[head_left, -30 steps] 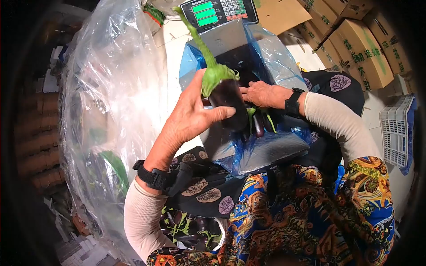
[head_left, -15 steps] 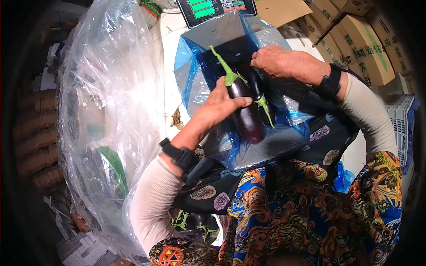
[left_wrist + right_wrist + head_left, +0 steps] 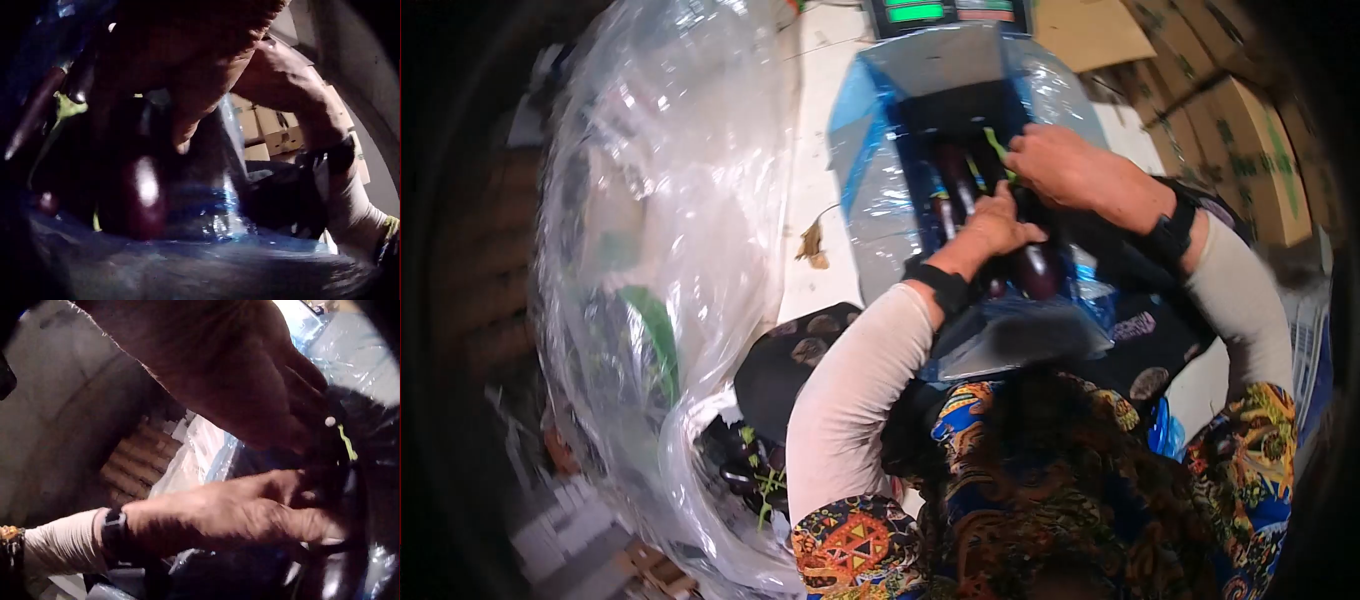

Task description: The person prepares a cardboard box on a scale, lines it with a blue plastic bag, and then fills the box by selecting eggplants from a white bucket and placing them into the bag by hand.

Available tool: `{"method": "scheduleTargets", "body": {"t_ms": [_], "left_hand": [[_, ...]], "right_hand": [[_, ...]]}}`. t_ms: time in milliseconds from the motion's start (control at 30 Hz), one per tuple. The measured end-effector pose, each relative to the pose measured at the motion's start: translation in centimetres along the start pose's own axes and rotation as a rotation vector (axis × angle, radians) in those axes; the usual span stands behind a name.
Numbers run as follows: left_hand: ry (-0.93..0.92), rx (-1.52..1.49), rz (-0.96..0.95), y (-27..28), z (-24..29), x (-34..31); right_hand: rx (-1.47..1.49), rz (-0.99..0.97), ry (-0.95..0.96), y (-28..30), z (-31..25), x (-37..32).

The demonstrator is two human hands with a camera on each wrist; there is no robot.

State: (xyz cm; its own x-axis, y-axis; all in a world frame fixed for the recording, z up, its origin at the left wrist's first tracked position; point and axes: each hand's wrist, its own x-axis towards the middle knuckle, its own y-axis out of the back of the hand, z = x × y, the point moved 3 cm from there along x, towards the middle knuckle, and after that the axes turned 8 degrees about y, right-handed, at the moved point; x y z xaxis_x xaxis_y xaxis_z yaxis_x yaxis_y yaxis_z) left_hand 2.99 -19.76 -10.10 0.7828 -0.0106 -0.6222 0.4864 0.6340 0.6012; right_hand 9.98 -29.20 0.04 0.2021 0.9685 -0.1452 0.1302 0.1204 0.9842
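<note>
In the head view my left hand reaches down into a carton lined with blue plastic and grips a dark purple eggplant, its thumb along the eggplant's side. That eggplant's glossy rounded end shows below the hand in the left wrist view. My right hand is bent over the carton's right side, fingertips right at a green stem; whether it pinches anything I cannot tell. More eggplants lie alongside in the carton, partly hidden by the hands.
Beyond the carton stands a digital scale. A large clear plastic sheet bulges on the left. Cardboard boxes are stacked at the right. More eggplants lie low at the left. A dry leaf rests on the white surface.
The left hand has brought its eggplant from above the carton down among the others, turning it upright along the carton's length. The right hand has moved from inside the carton to its right side.
</note>
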Motion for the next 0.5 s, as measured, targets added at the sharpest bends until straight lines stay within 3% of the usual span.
{"method": "scheduleTargets", "body": {"t_ms": [33, 67, 133, 167, 200, 267, 367, 400, 467, 500], "left_hand": [[-0.061, -0.077, 0.052, 0.7, 0.4, -1.5], [-0.088, 0.091, -0.062, 1.8, 1.9, -2.6], [-0.272, 0.056, 0.109, 2.0, 2.5, -6.3], [-0.356, 0.049, 0.143, 3.2, 3.3, -9.5], [-0.328, 0.311, 0.164, 3.1, 4.6, -11.5], [-0.736, 0.123, 0.724, 3.7, 3.2, -19.1], [-0.644, -0.326, 0.542, 6.4, 2.1, -27.1], [-0.750, -0.480, 0.759, 6.3, 0.0, -29.2], [-0.561, -0.941, 0.554, 6.2, -4.8, -34.1], [-0.423, -1.206, 0.493, 5.4, -8.0, -35.7]], "right_hand": [[-0.028, 0.016, 0.080, -0.7, -0.2, 0.0], [-0.042, 0.030, 0.152, -0.9, -0.8, -0.1], [0.015, -0.071, 0.157, -3.0, -0.9, -0.1], [0.080, 0.034, 0.294, -4.8, 0.2, -0.8], [0.121, -0.121, 0.139, -3.2, -1.0, -0.6], [0.392, -0.213, 0.111, 0.6, -3.7, -0.1], [0.533, -0.175, -0.001, -3.7, -0.7, -1.1], [0.370, -0.204, 0.037, -3.7, -1.2, -0.7], [0.117, -0.268, 0.073, -3.9, -2.1, -0.1], [0.121, -0.115, 0.125, -3.7, -2.3, -0.4]]}}
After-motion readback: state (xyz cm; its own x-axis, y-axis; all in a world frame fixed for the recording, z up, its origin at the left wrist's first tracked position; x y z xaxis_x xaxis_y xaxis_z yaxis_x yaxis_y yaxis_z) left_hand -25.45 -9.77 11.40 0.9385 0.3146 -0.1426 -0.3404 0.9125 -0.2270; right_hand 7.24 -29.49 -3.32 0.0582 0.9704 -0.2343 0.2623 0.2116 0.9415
